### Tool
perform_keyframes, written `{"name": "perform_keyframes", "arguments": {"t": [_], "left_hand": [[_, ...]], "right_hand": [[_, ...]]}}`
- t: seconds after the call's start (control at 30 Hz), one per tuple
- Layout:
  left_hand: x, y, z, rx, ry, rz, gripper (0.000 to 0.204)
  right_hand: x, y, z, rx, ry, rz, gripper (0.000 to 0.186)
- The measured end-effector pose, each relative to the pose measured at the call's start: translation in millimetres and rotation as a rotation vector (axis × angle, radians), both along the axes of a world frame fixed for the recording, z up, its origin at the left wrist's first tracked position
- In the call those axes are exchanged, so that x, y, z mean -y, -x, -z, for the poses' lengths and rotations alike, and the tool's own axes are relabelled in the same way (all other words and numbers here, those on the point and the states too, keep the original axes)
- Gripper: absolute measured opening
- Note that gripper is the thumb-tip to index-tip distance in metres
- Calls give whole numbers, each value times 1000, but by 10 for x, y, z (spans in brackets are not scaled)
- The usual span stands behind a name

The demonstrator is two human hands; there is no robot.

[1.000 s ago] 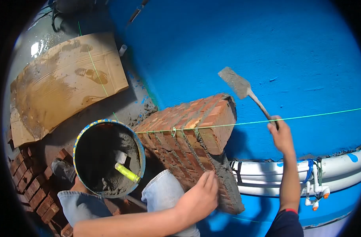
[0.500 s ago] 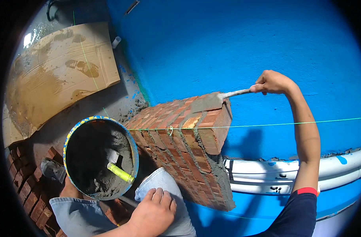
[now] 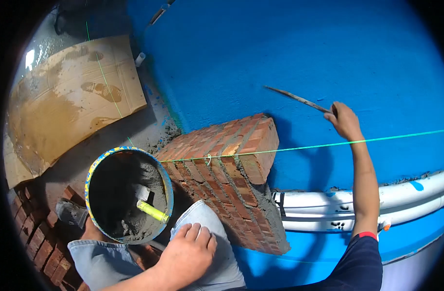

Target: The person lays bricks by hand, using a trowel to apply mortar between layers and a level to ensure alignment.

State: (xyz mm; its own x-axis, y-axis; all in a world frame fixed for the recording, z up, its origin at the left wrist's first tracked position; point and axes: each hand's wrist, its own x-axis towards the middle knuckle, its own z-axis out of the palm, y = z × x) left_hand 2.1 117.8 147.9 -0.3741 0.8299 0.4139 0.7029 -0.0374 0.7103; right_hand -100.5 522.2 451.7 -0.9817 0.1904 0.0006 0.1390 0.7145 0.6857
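Note:
My right hand (image 3: 346,120) grips the handle of a trowel (image 3: 299,99), held up off the low brick wall (image 3: 248,189). The trowel shows nearly edge-on, its tip pointing left against the blue wall. Grey mortar fills the joints of the brickwork, and its top face shows bare brick. My left hand (image 3: 188,254) lies with fingers stretched on the knee of my light blue jeans (image 3: 210,230). Left of that knee is a round bucket (image 3: 88,189) with a blue and yellow rim. Inside it, a tool with a yellow-green handle (image 3: 153,212) rests on wet mortar (image 3: 156,182).
A green string (image 3: 328,145) stretches across the brick wall's near top edge. White pipes (image 3: 309,208) run along the foot of the blue wall (image 3: 222,58). Stained cardboard (image 3: 71,102) covers floor at far left. Loose bricks (image 3: 42,247) are heaped at lower left.
My right hand has lifted the trowel off the end of the brick wall's top and tilted it edge-on. My left hand stays on the knee.

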Motion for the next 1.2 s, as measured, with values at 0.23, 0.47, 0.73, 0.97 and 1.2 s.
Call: {"name": "perform_keyframes", "arguments": {"t": [0.23, 0.47, 0.73, 0.97, 1.2], "left_hand": [[-90, -127, 57, -3, 112, 37, 18], [-67, -518, 228, -55, 170, -195, 11], [1278, -1054, -273, 312, -443, -744, 9], [2944, -2601, 1148, 837, 364, -1697, 35], [2879, -2178, 1851, 526, 326, -1468, 33]], "right_hand": [[-121, -1883, 377, -338, 1020, 694, 30], [240, -4141, 1869, -751, 1508, 851, 42], [1854, -4871, 2672, -512, 1900, 964, 35], [1990, -4622, 2986, -357, 2079, 873, 31], [1398, -4723, 3577, -169, 1658, 500, 35]]}}
